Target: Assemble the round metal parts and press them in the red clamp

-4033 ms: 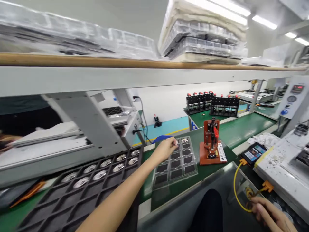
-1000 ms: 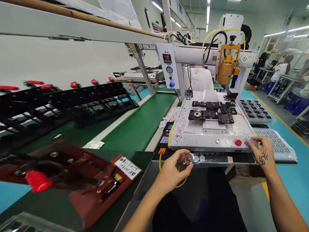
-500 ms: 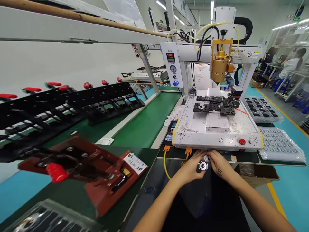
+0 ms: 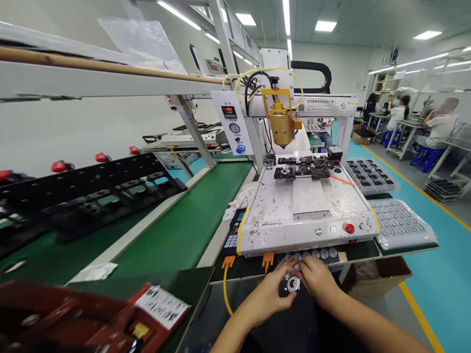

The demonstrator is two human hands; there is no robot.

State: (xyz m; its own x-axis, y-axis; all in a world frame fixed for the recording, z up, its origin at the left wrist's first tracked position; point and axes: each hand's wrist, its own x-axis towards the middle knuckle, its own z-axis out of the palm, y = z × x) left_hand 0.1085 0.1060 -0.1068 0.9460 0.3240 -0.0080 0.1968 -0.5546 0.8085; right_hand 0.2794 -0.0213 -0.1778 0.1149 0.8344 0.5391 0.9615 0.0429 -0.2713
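Note:
My left hand (image 4: 271, 292) is closed around a small black square part with a silver ring (image 4: 293, 284) on its face, pinched between thumb and fingers. My right hand (image 4: 319, 280) has its fingertips bent together at the part's upper edge, touching or almost touching the left fingers. Whatever the right fingers pinch is hidden. Just beyond both hands, a row of clear round discs (image 4: 324, 254) lies along the bench edge below the machine.
A white desktop machine (image 4: 309, 235) with a brass-coloured head (image 4: 281, 128) carries a black fixture (image 4: 303, 167). Right of it are a tray of black parts (image 4: 371, 175) and a bagged tray of discs (image 4: 399, 223). A red-brown clamp jig (image 4: 121, 318) and green conveyor (image 4: 191, 211) are left.
The view has shifted, showing the disc row beyond my hands. On the machine, the fixture has moved back and the brass-coloured head left. My left hand still holds the black part.

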